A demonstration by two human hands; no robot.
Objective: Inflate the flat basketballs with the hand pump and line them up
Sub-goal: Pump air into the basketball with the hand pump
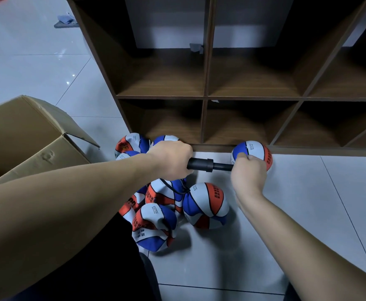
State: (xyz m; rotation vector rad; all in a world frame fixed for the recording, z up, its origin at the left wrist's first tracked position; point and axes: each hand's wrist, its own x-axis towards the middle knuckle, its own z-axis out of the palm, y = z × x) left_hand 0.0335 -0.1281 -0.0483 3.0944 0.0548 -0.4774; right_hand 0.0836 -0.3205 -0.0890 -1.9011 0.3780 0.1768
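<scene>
Item one: the hand pump [208,164], black, lying level between your two hands above the tiled floor [308,213]. Your left hand [171,160] is curling its fingers round the thick barrel end. Your right hand [247,173] is closing in a fist round the far end of the thin rod; what it is gripping there is hidden by the fingers.

Item two: the round basketball [255,151], blue, white and orange-red, sitting on the floor against the base of the wooden shelf unit [206,96], just behind your right hand's knuckles. Whether the knuckles are touching it you cannot tell.

Item three: a thin black hose [175,189], looping down from below your left hand onto the pile.

Item four: the flat basketballs [158,222], same colours, lying crumpled and heaped on the floor beneath your left forearm, with a few more [132,143] showing behind your left wrist by the shelf's corner.

Item five: one fuller ball [206,206], standing at the right edge of the heap, touching its neighbours.

Item six: an open cardboard box [25,140], standing to your left, near the pile.

Item seven: the shelf's cubbyholes, facing you.
</scene>
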